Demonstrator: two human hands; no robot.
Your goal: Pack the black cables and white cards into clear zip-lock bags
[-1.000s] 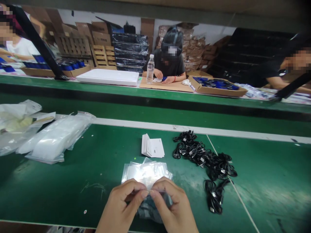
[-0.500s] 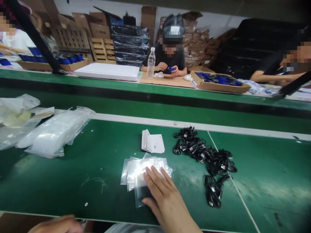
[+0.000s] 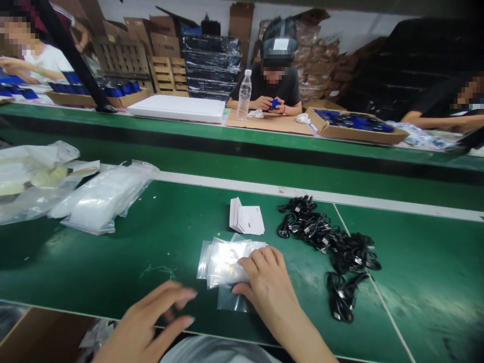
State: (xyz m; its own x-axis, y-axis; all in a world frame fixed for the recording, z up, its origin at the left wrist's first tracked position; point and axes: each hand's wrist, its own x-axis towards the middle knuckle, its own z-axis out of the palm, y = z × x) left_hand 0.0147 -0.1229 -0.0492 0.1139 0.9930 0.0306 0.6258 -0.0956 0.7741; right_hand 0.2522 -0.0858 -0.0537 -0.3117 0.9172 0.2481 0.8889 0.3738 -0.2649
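My right hand (image 3: 269, 285) lies on a small stack of clear plastic bags (image 3: 223, 261) on the green table (image 3: 170, 242), its fingers curled over the top bag and thumb under an edge. Near the table's front edge, my left hand (image 3: 151, 320) hovers open with fingers spread and holds nothing. Behind the bags lies a stack of white cards (image 3: 245, 220). A pile of coiled black cables (image 3: 328, 244) spreads to the right of the cards and bags.
Larger clear bag bundles (image 3: 102, 199) lie at the left. Beyond a raised green conveyor (image 3: 242, 151), a person (image 3: 274, 75) handles a small blue item beside a water bottle (image 3: 244, 95), a white box (image 3: 177, 108) and a cardboard tray (image 3: 355, 128). Other people sit far left and far right.
Both hands pinched a bag together a second ago. My left hand dropped below the table edge and has come back up open; my right hand now rests on the bag stack.
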